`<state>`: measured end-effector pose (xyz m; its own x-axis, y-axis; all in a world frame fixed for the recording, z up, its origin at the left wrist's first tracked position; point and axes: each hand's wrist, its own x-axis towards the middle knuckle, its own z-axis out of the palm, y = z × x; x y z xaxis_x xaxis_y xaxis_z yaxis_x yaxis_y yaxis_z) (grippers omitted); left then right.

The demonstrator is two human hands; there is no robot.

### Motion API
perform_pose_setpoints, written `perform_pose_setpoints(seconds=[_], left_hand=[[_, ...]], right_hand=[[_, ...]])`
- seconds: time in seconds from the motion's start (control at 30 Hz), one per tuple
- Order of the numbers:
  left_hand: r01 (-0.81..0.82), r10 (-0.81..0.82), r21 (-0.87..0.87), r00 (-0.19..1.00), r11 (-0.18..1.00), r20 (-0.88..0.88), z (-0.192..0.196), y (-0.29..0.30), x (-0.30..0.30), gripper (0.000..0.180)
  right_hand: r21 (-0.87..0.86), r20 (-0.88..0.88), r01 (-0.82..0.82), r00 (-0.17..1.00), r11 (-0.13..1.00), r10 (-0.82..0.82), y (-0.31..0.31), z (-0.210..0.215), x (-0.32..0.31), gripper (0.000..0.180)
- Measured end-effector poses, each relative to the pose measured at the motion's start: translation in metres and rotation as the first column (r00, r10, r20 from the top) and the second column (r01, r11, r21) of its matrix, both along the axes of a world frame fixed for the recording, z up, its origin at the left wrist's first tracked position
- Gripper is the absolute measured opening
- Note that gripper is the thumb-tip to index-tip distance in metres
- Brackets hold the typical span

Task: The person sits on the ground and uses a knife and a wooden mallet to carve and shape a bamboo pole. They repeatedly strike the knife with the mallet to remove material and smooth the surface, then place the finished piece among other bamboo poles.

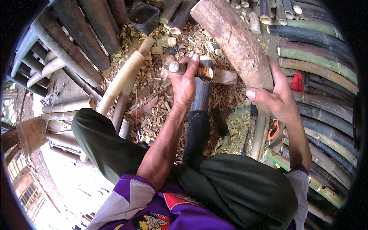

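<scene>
Bamboo tube carving seems in hand: the left hand clenches a wooden-handled tool, its tip hard to make out; the tube lies between the hands; the right hand grasps a thick wooden club, and striking next would call for steady aim

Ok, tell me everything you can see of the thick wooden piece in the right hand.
The thick wooden piece is stout, roughly cylindrical and pale brown, with a flaky, uneven surface that looks like rough wood. It slants down to the right from the picture's top edge, seen against ground strewn with wood chips. The right hand grips it around its lower part, thumb across the near side. Whether a narrower handle continues below is unclear.
</scene>
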<state>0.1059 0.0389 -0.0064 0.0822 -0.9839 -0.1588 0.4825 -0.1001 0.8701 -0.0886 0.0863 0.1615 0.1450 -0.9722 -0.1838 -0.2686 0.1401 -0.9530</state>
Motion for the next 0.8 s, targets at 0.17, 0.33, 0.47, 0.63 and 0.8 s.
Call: perform_pose_setpoints(seconds=[0.17, 0.33, 0.47, 0.63, 0.8], left_hand=[[0.023, -0.024, -0.019, 0.999, 1.0, -0.041, 0.001, 0.001, -0.002, 0.035], [-0.037, 0.037, -0.007, 0.999, 0.999, -0.027, 0.002, 0.01, -0.012, 0.035], [-0.107, 0.106, 0.025, 0.994, 0.994, 0.018, 0.01, 0.014, -0.014, 0.033], [0.06, -0.05, 0.024, 0.953, 0.998, -0.298, -0.083, 0.012, -0.001, 0.052], [0.111, -0.102, 0.059, 0.986, 0.992, -0.134, -0.04, 0.011, -0.022, 0.053]], right_hand=[[0.018, -0.051, -0.094, 0.994, 0.995, 0.095, -0.01, 0.004, 0.004, 0.079], [0.067, -0.02, -0.075, 0.997, 0.995, 0.077, -0.014, 0.015, 0.019, 0.093], [-0.117, -0.325, -0.252, 0.924, 0.961, 0.202, -0.034, 0.03, 0.033, 0.093], [0.175, -0.71, -0.501, 0.532, 0.847, 0.461, -0.049, 0.039, 0.055, 0.085], [0.025, -0.846, -0.652, 0.389, 0.758, 0.363, -0.054, 0.056, 0.055, 0.077]])
